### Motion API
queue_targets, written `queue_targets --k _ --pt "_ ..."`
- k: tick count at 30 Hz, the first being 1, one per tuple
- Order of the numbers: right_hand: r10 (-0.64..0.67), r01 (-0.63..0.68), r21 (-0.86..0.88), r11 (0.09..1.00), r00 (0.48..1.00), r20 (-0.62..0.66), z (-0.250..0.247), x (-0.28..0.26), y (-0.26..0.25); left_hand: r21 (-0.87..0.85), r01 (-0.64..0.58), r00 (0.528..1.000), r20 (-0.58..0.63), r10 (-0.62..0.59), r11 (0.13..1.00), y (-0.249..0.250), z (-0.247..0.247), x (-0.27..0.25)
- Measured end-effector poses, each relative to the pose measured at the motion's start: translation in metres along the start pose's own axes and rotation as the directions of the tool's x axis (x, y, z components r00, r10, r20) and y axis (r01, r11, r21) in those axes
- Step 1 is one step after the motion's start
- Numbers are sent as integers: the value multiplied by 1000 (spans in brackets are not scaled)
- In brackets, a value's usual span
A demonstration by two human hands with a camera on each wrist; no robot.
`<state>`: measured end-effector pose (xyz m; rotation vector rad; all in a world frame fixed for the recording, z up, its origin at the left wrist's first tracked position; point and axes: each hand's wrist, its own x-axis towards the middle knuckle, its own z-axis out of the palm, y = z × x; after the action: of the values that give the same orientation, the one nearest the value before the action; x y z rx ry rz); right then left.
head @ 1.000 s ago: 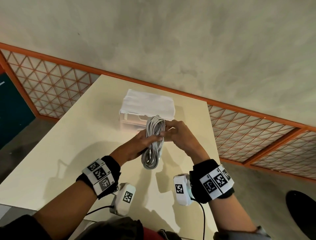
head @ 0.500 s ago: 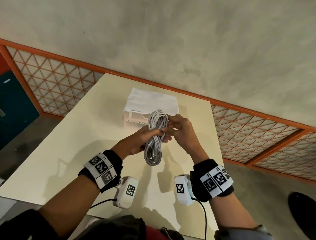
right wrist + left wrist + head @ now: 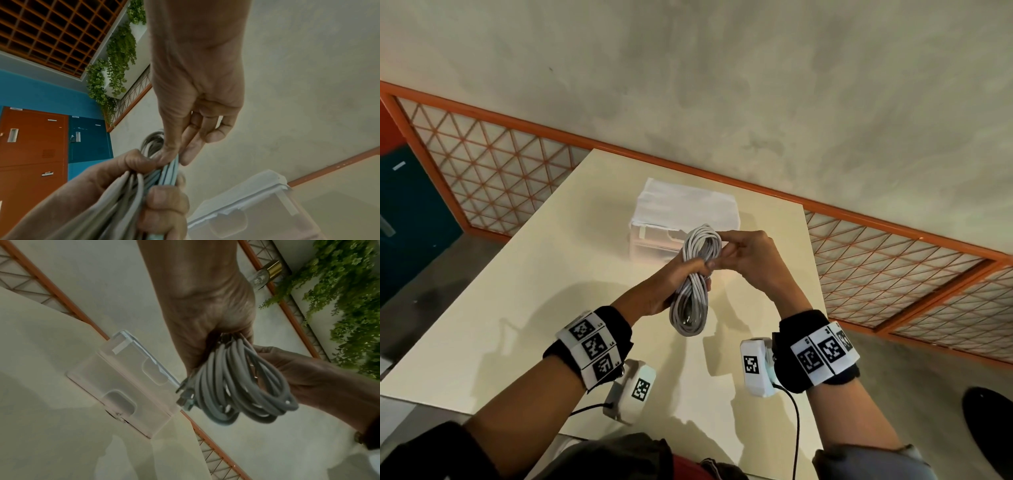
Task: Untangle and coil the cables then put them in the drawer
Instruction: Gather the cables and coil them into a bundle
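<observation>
A grey cable coil (image 3: pixel 693 281) hangs upright above the cream table (image 3: pixel 517 308). My left hand (image 3: pixel 681 274) grips the coil (image 3: pixel 236 386) round its middle, fingers curled over the strands. My right hand (image 3: pixel 736 253) pinches the coil's upper loops (image 3: pixel 170 165) between thumb and fingers. A connector end (image 3: pixel 185 400) sticks out at the coil's side. Behind the coil stands a translucent white drawer unit (image 3: pixel 685 212), its two drawer fronts (image 3: pixel 127 379) shut.
An orange-framed lattice railing (image 3: pixel 893 257) runs along the table's far edge, with concrete floor beyond. Orange and teal lockers (image 3: pixel 41 142) and hanging green plants (image 3: pixel 119 53) show in the right wrist view. A dark round object (image 3: pixel 989 435) lies on the floor at right.
Both hands and the coil have stayed in nearly the same place in front of the drawer unit. The left fingers have closed more tightly round the coil's middle.
</observation>
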<state>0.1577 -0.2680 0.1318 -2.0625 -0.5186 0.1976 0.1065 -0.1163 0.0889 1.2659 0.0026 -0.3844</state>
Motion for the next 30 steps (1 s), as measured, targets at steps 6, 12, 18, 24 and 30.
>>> queue_targets --k 6,12,18,24,30 --pt "50 -51 127 991 999 19 4 -3 5 52 73 997 25 -74 996 0 -11 0" --pt "206 -215 237 947 976 66 18 -12 18 -18 2 1000 -29 -3 1000 -2 -6 2" --pt "195 -332 364 870 911 364 30 -14 27 -51 -96 995 18 97 994 7 1 6" --pt "194 -313 222 924 881 432 25 -10 25 109 -91 996 37 87 990 14 -8 14" --pt "234 -338 155 928 855 463 18 -8 18 130 -123 992 49 118 984 17 -5 18"
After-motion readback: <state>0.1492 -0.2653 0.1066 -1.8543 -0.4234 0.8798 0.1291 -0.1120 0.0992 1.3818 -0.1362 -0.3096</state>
